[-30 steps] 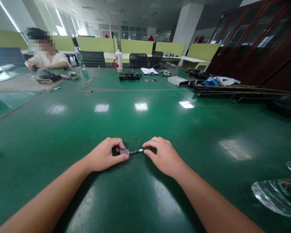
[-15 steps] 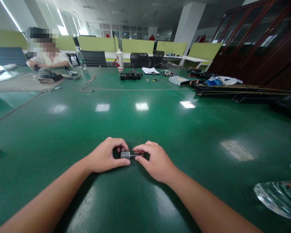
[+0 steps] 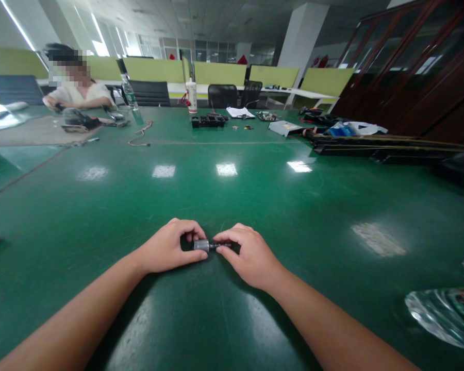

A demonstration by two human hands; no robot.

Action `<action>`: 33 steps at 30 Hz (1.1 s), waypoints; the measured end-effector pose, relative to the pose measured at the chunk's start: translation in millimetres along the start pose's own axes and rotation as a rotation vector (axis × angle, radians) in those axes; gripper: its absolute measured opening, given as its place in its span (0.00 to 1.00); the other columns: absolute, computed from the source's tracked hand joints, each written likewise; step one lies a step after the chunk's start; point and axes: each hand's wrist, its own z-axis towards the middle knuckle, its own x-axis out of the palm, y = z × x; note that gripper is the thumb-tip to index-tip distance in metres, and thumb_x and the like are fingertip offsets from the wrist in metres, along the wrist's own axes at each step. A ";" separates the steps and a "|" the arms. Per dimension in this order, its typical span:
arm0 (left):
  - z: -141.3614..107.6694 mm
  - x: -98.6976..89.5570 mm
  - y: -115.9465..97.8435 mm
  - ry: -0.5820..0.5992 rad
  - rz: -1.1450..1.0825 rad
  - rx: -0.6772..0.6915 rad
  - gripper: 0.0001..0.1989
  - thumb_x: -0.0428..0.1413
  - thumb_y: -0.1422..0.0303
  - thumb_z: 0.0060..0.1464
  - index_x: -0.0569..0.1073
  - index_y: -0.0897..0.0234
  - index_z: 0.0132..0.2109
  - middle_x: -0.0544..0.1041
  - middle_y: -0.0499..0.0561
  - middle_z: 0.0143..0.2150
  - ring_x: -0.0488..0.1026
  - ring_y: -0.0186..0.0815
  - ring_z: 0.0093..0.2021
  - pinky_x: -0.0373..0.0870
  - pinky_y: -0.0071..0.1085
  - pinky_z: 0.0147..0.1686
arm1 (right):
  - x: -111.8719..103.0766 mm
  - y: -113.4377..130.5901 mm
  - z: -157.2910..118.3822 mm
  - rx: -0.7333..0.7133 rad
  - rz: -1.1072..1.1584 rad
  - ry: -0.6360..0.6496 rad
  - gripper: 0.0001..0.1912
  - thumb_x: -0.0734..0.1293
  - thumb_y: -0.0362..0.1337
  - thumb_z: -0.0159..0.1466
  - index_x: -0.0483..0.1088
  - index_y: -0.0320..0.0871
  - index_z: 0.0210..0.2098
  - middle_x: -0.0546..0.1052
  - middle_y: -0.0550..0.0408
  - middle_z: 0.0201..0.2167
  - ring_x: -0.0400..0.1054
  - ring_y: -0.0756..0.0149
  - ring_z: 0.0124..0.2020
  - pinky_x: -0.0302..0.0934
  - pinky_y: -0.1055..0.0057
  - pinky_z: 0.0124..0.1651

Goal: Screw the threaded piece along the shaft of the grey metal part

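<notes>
A small grey metal cylinder, which looks like a small motor, lies sideways just above or on the green table; I cannot tell whether it touches. My left hand is closed around it, thumb in front and fingers behind. A thin dark shaft with ridges like a screw thread sticks out of its right end. My right hand pinches this shaft between thumb and fingertips, and the shaft's far end shows beyond the pinch, inside the hand's curl.
A clear plastic bottle lies at the right front edge. Across the table stand a white bottle, a black part, a grey metal box and long black rails. A person sits at the far left.
The metal cylinder has shifted very slightly to the right with both hands still on it. More of the shaft shows between the right fingers.
</notes>
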 end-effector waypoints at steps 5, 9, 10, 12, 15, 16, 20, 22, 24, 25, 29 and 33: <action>-0.1 -0.2 -0.7 0.000 0.003 -0.002 0.13 0.63 0.59 0.51 0.76 0.62 0.40 0.76 0.47 0.34 0.71 0.36 0.35 0.64 0.31 0.40 | 0.0 -0.2 0.0 0.000 0.000 0.004 0.10 0.70 0.30 0.62 0.78 0.47 0.42 0.80 0.55 0.37 0.70 0.63 0.41 0.61 0.63 0.48; 0.0 -0.8 -2.7 -0.007 0.010 -0.011 0.14 0.63 0.58 0.50 0.76 0.62 0.39 0.76 0.47 0.33 0.71 0.36 0.35 0.64 0.31 0.40 | 0.4 0.1 0.3 -0.002 0.004 0.006 0.10 0.69 0.30 0.62 0.78 0.47 0.42 0.80 0.55 0.38 0.70 0.63 0.41 0.60 0.63 0.48; 0.0 -0.8 -2.7 -0.006 0.008 -0.010 0.14 0.63 0.58 0.50 0.76 0.62 0.39 0.77 0.47 0.33 0.71 0.36 0.35 0.65 0.31 0.40 | 0.5 0.0 0.4 -0.003 0.006 0.007 0.10 0.69 0.30 0.62 0.78 0.47 0.42 0.80 0.55 0.38 0.70 0.63 0.41 0.60 0.63 0.48; -0.2 -0.7 -1.9 -0.008 0.003 -0.005 0.14 0.63 0.57 0.50 0.76 0.62 0.39 0.77 0.47 0.33 0.71 0.36 0.35 0.65 0.31 0.40 | 0.8 -0.4 0.4 -0.007 0.005 0.008 0.10 0.70 0.30 0.62 0.78 0.47 0.42 0.80 0.55 0.38 0.70 0.63 0.41 0.60 0.62 0.48; -0.7 -0.4 -0.1 -0.014 -0.005 0.009 0.15 0.64 0.57 0.49 0.76 0.62 0.39 0.77 0.47 0.34 0.72 0.36 0.36 0.64 0.31 0.41 | 1.0 -1.2 -0.1 -0.026 -0.013 0.021 0.10 0.70 0.31 0.62 0.77 0.47 0.44 0.80 0.55 0.38 0.69 0.62 0.42 0.59 0.62 0.49; -0.8 -0.3 0.2 -0.016 -0.007 0.012 0.15 0.65 0.56 0.49 0.76 0.62 0.39 0.77 0.47 0.34 0.72 0.36 0.36 0.64 0.31 0.41 | 1.0 -1.5 -0.4 -0.039 -0.024 0.029 0.10 0.70 0.33 0.63 0.77 0.47 0.44 0.80 0.55 0.39 0.69 0.62 0.42 0.59 0.61 0.49; -1.0 0.3 -0.1 -0.015 -0.007 0.018 0.15 0.65 0.57 0.49 0.76 0.63 0.38 0.76 0.47 0.33 0.72 0.36 0.36 0.63 0.31 0.41 | 1.2 -2.6 -1.4 -0.088 -0.073 0.064 0.10 0.67 0.36 0.67 0.76 0.47 0.46 0.78 0.54 0.40 0.67 0.62 0.44 0.57 0.60 0.51; -0.9 0.4 -0.8 -0.011 -0.009 0.023 0.14 0.65 0.58 0.50 0.76 0.63 0.38 0.76 0.47 0.33 0.72 0.36 0.36 0.63 0.32 0.41 | 1.4 -2.8 -1.5 -0.097 -0.091 0.074 0.09 0.66 0.36 0.67 0.76 0.47 0.46 0.78 0.54 0.40 0.67 0.62 0.44 0.56 0.60 0.51; -1.0 0.2 -1.5 -0.005 -0.008 0.032 0.14 0.65 0.58 0.50 0.76 0.63 0.38 0.76 0.47 0.33 0.72 0.36 0.36 0.62 0.32 0.41 | 1.6 -2.3 -1.3 -0.098 -0.093 0.080 0.08 0.67 0.35 0.66 0.77 0.47 0.45 0.78 0.54 0.39 0.66 0.62 0.44 0.56 0.60 0.51; -1.0 0.1 -1.7 -0.002 -0.007 0.038 0.14 0.65 0.57 0.50 0.76 0.63 0.38 0.76 0.47 0.33 0.71 0.36 0.36 0.62 0.32 0.42 | 1.7 -1.8 -1.1 -0.098 -0.090 0.080 0.08 0.68 0.34 0.66 0.77 0.47 0.44 0.78 0.55 0.39 0.66 0.62 0.44 0.56 0.60 0.51; -1.1 0.1 -1.7 0.003 0.001 0.055 0.14 0.65 0.58 0.51 0.76 0.63 0.39 0.76 0.47 0.33 0.71 0.36 0.35 0.61 0.32 0.41 | 1.9 0.7 -0.2 -0.082 -0.066 0.064 0.07 0.70 0.31 0.63 0.76 0.46 0.41 0.78 0.56 0.38 0.67 0.63 0.43 0.56 0.61 0.50; -1.2 1.0 -0.7 0.000 0.002 0.060 0.14 0.65 0.57 0.51 0.76 0.62 0.39 0.76 0.46 0.33 0.71 0.36 0.35 0.61 0.31 0.41 | 2.6 1.2 0.8 -0.053 -0.047 0.044 0.08 0.71 0.28 0.60 0.76 0.45 0.38 0.78 0.57 0.37 0.67 0.63 0.42 0.56 0.62 0.49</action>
